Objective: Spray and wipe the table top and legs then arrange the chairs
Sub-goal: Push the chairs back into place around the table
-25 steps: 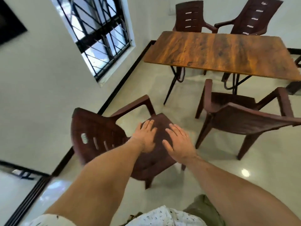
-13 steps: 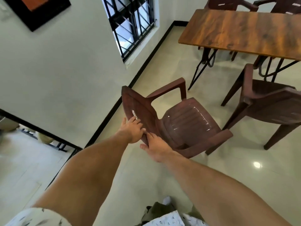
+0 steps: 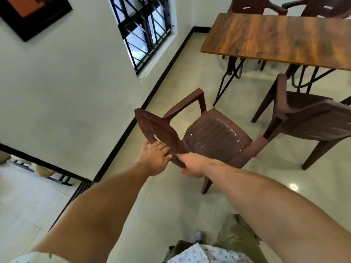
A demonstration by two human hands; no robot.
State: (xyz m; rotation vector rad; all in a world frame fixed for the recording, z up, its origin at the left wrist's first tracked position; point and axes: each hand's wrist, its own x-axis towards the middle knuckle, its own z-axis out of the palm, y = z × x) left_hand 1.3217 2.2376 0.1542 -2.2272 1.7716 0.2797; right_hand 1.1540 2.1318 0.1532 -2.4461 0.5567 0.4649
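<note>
A brown plastic armchair [image 3: 212, 137] stands on the tiled floor in front of me, its seat turned toward the wooden table [image 3: 281, 37]. My left hand [image 3: 153, 160] holds the top edge of its backrest, fingers laid over the rim. My right hand [image 3: 191, 165] grips the same backrest at its right end, thumb on top and fingers beneath. A second brown chair [image 3: 307, 118] stands at the right, close to the table's near side. Two more chairs [image 3: 252, 5] are behind the table's far side.
The pale wall with a barred window [image 3: 144, 29] and a black skirting runs along the left. A black stair railing [image 3: 57, 173] is at the lower left. The table's black metal legs [image 3: 226, 80] reach the floor just beyond the held chair.
A second ago both hands lay flat on the chair's seat. They have moved to the backrest and now hold it, and the chair has turned so its seat points at the table.
</note>
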